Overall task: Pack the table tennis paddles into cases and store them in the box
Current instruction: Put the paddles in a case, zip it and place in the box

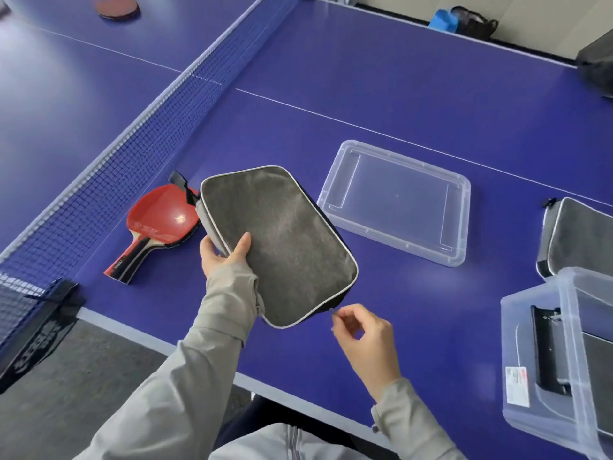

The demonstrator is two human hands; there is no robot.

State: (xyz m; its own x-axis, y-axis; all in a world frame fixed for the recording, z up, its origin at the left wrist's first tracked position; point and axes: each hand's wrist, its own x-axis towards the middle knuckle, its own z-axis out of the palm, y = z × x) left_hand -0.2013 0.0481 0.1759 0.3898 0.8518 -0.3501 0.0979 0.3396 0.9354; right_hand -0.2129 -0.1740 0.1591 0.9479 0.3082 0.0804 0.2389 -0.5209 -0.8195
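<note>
The left hand [222, 257] gripped the grey case [282, 240] by its edge above the surface [398, 111]; the right hand [365, 340] pinched what looked like its zip pull [333, 313]. A red paddle [159, 220] lay alongside.

Blue table-tennis table [398, 94]: fills most of view, white centre line [365, 124] running 9 to 3 o'clock. Net [149, 121]: dark mesh, white top band, stretched from 12 toward 8 o'clock. Net clamp [36, 330]: black, at 8 o'clock on table edge. Grey floor [83, 376]: 7 o'clock. Blue item [442, 19] beside black bag [474, 23]: 1 o'clock, beyond far edge.
</note>
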